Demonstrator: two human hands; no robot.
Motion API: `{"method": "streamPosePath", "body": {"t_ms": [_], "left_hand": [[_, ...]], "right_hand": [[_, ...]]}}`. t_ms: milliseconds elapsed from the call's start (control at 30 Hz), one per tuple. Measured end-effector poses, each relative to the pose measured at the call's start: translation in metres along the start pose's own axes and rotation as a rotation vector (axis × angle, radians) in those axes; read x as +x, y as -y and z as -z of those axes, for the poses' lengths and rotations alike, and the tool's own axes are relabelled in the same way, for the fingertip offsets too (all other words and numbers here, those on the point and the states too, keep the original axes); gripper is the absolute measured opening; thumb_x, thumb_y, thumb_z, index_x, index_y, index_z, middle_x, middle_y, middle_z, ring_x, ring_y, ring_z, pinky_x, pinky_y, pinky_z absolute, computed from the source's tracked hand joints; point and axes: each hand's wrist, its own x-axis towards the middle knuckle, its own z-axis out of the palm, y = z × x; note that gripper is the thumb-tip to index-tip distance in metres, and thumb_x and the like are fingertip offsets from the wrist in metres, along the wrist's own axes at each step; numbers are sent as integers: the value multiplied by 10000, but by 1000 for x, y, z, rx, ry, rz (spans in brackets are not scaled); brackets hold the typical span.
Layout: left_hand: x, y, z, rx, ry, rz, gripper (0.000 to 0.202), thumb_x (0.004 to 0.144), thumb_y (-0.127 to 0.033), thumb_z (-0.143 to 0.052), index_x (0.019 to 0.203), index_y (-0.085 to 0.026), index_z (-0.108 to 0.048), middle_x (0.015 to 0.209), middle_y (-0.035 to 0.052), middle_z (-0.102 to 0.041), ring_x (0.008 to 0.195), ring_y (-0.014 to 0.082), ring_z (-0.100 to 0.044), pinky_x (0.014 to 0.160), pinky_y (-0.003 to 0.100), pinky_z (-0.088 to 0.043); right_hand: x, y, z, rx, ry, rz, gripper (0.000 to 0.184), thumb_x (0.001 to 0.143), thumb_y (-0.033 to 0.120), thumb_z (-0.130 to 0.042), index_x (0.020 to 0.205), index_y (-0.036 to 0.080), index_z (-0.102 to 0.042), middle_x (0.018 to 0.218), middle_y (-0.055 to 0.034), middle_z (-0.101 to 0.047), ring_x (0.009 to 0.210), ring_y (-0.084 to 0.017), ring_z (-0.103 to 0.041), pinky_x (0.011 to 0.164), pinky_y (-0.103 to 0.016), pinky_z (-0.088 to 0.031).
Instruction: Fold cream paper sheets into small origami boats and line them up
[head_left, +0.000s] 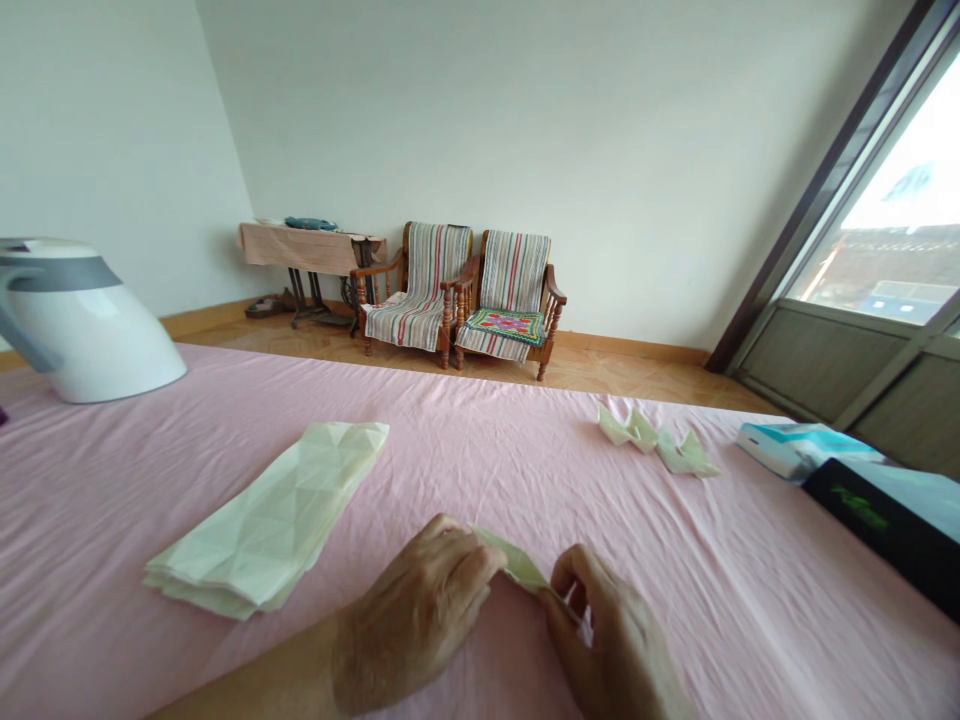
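Note:
Both my hands rest low on the pink cloth (465, 440) and pinch one small piece of pale green folded paper (517, 562) between them. My left hand (420, 620) has its fingers curled over the paper's left end. My right hand (611, 635) pinches the right end with thumb and fingers. A stack of creased pale green sheets (277, 515) lies to the left of my hands. Two finished folded paper shapes (656, 440) lie farther away on the right.
A white electric kettle (82, 320) stands at the far left of the cloth. A tissue box (795, 447) and a dark box (892, 520) sit at the right edge. Beyond are two striped wooden chairs (465, 300), a small table and a window.

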Motion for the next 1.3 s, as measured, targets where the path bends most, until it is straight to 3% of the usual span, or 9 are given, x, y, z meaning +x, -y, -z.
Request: {"method": "streamPosePath", "body": {"t_ms": [167,300,400,500,633,767,1000,1300], "left_hand": [[2,0,2,-21,12,-17,133,970,-75,-405,977,-165,-501,881,42,-608,809,198,-541,835,366,-383],[4,0,3,-48,27,0,122,957,-78,-441,976,-165,-524,895,41,-616,833,197,-545,826,347,-400],[3,1,2,-52,32,2,172,943,-60,-443,1045,-164,-534,900,42,-620,833,200,-544,830,354,-410],[1,3,1,-55,40,-5,262,950,-62,-430,1170,-180,-510,926,43,-629,846,206,-555,833,367,-418],[1,3,1,-32,66,-39,318,967,-75,-405,1245,-206,-487,987,49,-635,887,210,-574,874,387,-417],[2,3,3,-9,94,-39,274,974,-94,-401,1210,-191,-499,1003,62,-629,917,217,-575,895,391,-415],[3,5,3,-30,78,-27,167,974,-86,-392,974,-171,-537,886,40,-602,865,192,-560,868,348,-418],[5,7,1,-29,117,-26,183,969,-98,-450,1004,-189,-605,974,44,-619,872,197,-537,817,337,-416]], "right_hand": [[-3,11,5,94,-35,-23,199,887,387,-518,770,232,-475,591,37,-538,491,-128,-537,456,-215,-357],[0,16,14,216,23,33,250,920,447,-485,813,222,-503,619,28,-551,508,-123,-540,480,-215,-386],[5,12,16,193,26,1,238,959,350,-401,806,219,-528,593,30,-527,513,-124,-531,488,-218,-372],[9,7,16,138,0,28,191,900,213,-405,827,212,-581,683,-8,-589,605,-145,-576,559,-238,-409],[14,3,15,184,76,98,234,844,148,-420,828,213,-644,768,-31,-627,685,-151,-615,624,-241,-452],[13,3,12,224,102,97,289,849,127,-412,929,217,-674,816,-30,-625,732,-147,-623,648,-237,-462],[10,4,9,214,113,153,317,862,83,-418,1061,205,-632,912,-46,-635,809,-151,-629,702,-247,-479],[9,4,6,221,93,219,405,801,10,-403,1090,217,-596,906,-41,-641,809,-156,-628,696,-255,-494]]}}
